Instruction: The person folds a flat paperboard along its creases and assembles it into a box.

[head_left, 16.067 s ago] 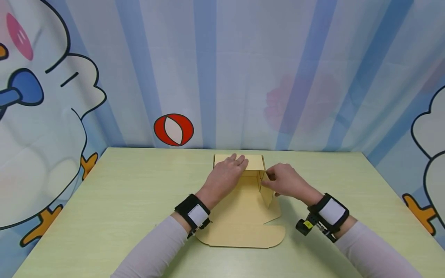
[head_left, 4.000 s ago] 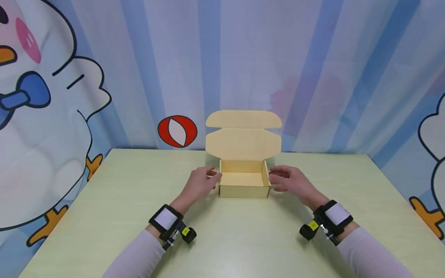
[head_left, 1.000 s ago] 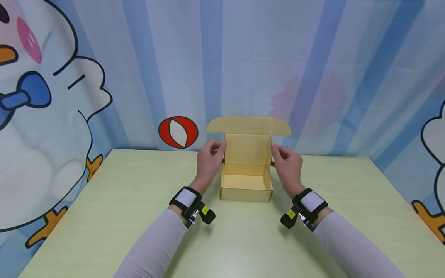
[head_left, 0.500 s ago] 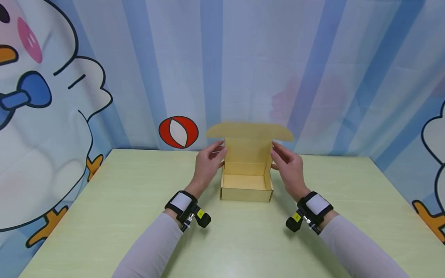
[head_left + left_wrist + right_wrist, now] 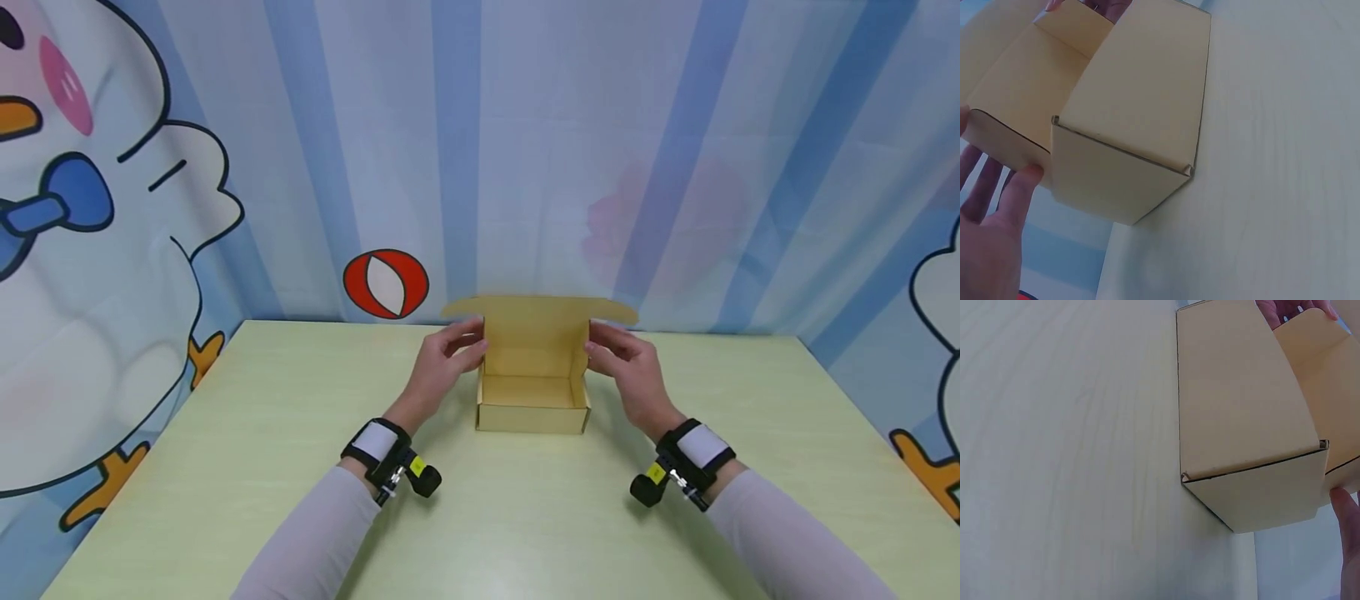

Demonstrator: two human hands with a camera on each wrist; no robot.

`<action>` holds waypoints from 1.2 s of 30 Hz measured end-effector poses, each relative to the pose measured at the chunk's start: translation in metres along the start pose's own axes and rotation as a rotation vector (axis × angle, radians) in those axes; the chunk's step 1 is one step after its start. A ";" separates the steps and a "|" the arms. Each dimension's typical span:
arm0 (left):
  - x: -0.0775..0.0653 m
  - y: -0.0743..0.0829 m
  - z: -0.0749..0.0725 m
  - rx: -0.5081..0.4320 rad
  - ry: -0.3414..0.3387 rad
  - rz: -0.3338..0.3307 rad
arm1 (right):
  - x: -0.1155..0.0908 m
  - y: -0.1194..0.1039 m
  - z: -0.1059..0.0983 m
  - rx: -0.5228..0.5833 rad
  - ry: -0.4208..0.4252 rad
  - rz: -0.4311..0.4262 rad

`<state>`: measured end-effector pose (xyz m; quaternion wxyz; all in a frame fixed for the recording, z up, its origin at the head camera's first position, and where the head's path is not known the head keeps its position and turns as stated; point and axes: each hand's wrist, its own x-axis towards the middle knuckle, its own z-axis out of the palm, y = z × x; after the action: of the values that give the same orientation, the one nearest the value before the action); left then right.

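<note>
A small cardboard box [image 5: 533, 419] stands on the table with its front towards me. Its lid [image 5: 536, 342] is tilted up at the back, side flaps folded forward and the front flap [image 5: 540, 309] leaning towards me. My left hand [image 5: 438, 365] holds the lid's left side flap, thumb and index finger on it, the other fingers spread behind. On the other side my right hand [image 5: 630, 367] holds the right side flap in the same way. The left wrist view shows the left thumb [image 5: 1025, 178] against the flap's outside; the right wrist view shows the right thumb [image 5: 1341, 500] likewise.
The box sits near the back edge of a pale wood table [image 5: 300, 417]. Behind it hangs a blue striped cloth [image 5: 525, 125] printed with a red and white ball and cartoon birds. Each wrist wears a strapped camera.
Since long ago the flat sheet has become a box. Over the last second the lid's front flap has tipped forward and sunk, and both hands have come down along the side flaps.
</note>
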<state>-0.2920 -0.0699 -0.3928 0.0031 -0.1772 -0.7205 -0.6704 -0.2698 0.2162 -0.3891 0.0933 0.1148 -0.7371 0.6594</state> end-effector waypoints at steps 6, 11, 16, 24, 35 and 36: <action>-0.005 -0.003 -0.006 0.015 -0.040 0.000 | -0.003 0.001 -0.004 0.021 -0.061 0.066; -0.011 -0.005 -0.011 0.056 -0.043 0.017 | -0.007 0.000 -0.006 -0.005 -0.126 0.121; -0.014 -0.007 -0.014 0.097 -0.054 0.061 | -0.008 0.002 -0.007 -0.020 -0.159 0.100; -0.018 -0.015 -0.017 0.034 -0.113 0.136 | -0.014 0.005 -0.011 -0.067 -0.227 -0.024; -0.027 -0.018 -0.019 0.235 -0.188 0.224 | -0.025 0.011 -0.024 -0.225 -0.326 -0.174; -0.028 -0.019 -0.019 0.231 -0.201 0.235 | -0.026 0.013 -0.025 -0.244 -0.328 -0.199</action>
<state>-0.2756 -0.0962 -0.4157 0.0297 -0.3245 -0.7638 -0.5572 -0.2494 0.2436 -0.4056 0.0500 0.2805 -0.8017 0.5254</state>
